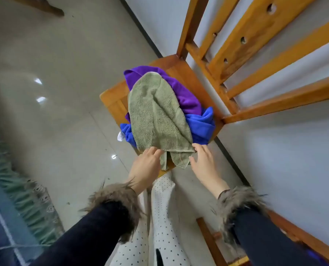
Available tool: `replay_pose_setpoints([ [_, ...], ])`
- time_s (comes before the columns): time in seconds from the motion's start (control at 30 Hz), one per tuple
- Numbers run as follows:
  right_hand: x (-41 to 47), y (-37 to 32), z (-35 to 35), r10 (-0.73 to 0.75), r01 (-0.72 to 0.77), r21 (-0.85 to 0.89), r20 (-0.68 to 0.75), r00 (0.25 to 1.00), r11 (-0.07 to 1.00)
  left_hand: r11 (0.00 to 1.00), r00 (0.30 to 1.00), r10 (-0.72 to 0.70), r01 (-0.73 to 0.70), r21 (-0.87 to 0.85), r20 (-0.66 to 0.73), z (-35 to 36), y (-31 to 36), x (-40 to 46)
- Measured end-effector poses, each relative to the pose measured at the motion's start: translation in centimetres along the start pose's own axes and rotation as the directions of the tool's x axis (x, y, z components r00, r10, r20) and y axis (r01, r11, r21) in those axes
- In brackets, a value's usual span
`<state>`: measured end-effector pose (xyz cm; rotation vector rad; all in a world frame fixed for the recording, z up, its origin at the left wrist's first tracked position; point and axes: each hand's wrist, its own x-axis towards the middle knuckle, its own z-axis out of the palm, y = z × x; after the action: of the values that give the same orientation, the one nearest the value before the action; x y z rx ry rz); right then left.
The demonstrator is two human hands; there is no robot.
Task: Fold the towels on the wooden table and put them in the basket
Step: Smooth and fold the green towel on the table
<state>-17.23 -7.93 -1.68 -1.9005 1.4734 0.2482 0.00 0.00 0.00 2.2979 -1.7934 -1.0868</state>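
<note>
The small wooden tabletop (181, 73) stands against the wall, under a slatted wooden frame (255, 45), and it is nearly hidden by a heap of three towels. The green towel (157, 116) lies on top, a long rumpled tongue whose long axis runs from the far end of the tabletop towards the person, leaning a little rightward as it comes near; its near hem hangs just over the near edge. Under it the purple towel (186, 95) spreads to the far right, and the blue towel (200, 125) bunches out at both sides nearer in. No basket shows from here. Both hands sit at that near hem, so the green towel lies straight ahead of them, stretching away. The left hand (146, 166) is at the hem's left corner, fingers bent onto the cloth, seemingly pinching it, though the tips are tucked out of sight. The right hand (204, 160) is at the right corner with fingers spread and loose, just beside or barely touching the cloth, gripping nothing as far as I can see. The left hand looks the better set. I would judge the next move to be taking both near corners and drawing the green towel off along its length, towards the person, to spread it for folding.
</note>
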Motion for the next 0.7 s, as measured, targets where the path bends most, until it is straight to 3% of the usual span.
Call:
replay_pose_setpoints([
  [0.17,2.4,1.1,4.0,-0.006,-0.010,-0.125,-0.131,0.991,0.992,0.990,0.992,0.113,-0.107,0.089,-0.065,3.7,-2.0,4.0],
  [0.3,3.3,1.6,4.5,-0.004,0.008,0.013,-0.269,0.963,1.000,0.974,0.975,0.169,-0.143,0.175,-0.145,4.7,-2.7,4.7],
  [0.5,0.6,-2.6,0.2,-0.118,0.158,0.165,-0.226,0.967,0.974,0.979,0.978,0.125,-0.148,-0.139,-0.166,1.8,-0.5,3.9],
  [0.6,-1.1,-5.8,-2.9,-0.152,0.182,0.238,-0.138,0.979,0.954,0.925,0.977,-0.039,-0.044,-0.378,-0.208,-1.5,1.9,2.7],
  [0.7,-2.2,-8.7,-7.0,-0.185,0.214,0.264,-0.130,0.974,0.940,0.879,0.946,-0.175,0.025,-0.477,-0.274,-5.4,2.7,0.8],
])
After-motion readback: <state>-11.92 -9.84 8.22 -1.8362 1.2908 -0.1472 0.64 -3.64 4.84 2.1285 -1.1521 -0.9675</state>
